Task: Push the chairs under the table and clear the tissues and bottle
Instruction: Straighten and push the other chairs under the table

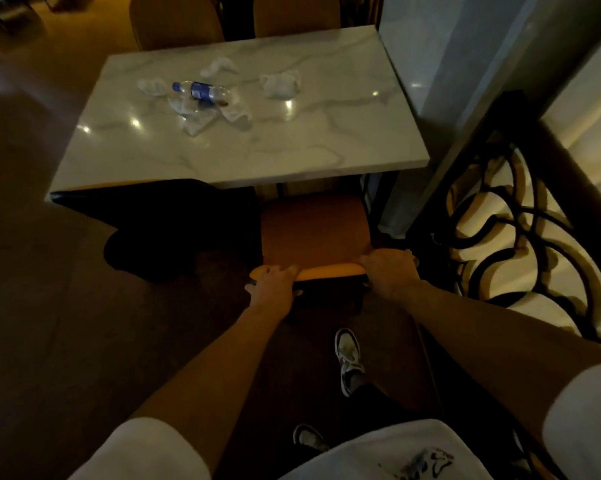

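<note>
Left hand (pixel 273 284) and right hand (pixel 389 268) both clamp the top rail of the orange chair (pixel 314 230), its seat only partly under the marble table (pixel 292 161). Push crooked and it could scrape the railing (pixel 500 216) just beside it, or jolt the table so the bottle (pixel 202 91), lying on its side among the tissues (pixel 280 83), rolls off.

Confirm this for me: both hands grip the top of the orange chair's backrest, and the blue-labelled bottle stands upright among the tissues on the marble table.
One thing is wrong: the bottle lies on its side, not upright, as the head view shows. The rest holds: left hand and right hand grip the orange chair backrest, tissues on the marble table.
</note>
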`<state>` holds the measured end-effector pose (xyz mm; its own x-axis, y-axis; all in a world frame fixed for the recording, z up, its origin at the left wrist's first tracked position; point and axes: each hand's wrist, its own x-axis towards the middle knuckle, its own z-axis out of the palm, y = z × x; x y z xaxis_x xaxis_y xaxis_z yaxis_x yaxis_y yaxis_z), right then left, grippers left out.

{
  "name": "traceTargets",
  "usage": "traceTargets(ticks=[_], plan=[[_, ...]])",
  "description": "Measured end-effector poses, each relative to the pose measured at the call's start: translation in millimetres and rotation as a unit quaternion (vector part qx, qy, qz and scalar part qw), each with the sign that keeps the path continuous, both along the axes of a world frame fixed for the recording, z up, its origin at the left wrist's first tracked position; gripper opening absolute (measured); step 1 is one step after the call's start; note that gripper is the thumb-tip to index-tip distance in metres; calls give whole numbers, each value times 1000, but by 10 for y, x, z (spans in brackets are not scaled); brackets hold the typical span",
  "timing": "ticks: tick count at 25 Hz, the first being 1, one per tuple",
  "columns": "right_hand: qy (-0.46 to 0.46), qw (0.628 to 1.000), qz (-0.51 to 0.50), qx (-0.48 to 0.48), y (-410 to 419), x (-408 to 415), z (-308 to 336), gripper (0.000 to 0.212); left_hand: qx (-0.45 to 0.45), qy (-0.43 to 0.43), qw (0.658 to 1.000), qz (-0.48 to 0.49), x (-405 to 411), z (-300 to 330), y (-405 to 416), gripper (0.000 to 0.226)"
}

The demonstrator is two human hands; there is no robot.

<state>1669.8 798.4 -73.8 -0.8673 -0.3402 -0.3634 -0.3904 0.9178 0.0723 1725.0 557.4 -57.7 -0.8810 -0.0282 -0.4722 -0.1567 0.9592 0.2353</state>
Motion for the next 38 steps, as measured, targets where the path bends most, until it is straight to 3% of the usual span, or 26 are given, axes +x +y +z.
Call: traceTargets(ticks=[21, 23, 26, 28, 33, 38], plan=[[21, 999, 43, 1, -171, -1594, 114, 44, -4, 5, 1000, -27, -1664, 15, -250, 54], [1, 999, 44, -11, -194, -1658, 116, 54, -4, 5, 1000, -25, -1711, 7, -296, 57], [-85, 994, 51, -52, -138, -1760, 181, 90, -14, -16, 1000, -23, -1759, -4, -330, 64], [-115, 990, 30, -70, -77, -1741, 201, 99, -15, -22, 999, -20, -1736, -40, -356, 69], [-55, 992, -87, -72, -80, -1484, 155, 70, 2, 25, 1000, -7, -1575, -108, -385, 74], [-108, 985, -119, -63, -151, -1508, 177, 86, 10, 16, 999, -29, -1633, -225, -446, 61]])
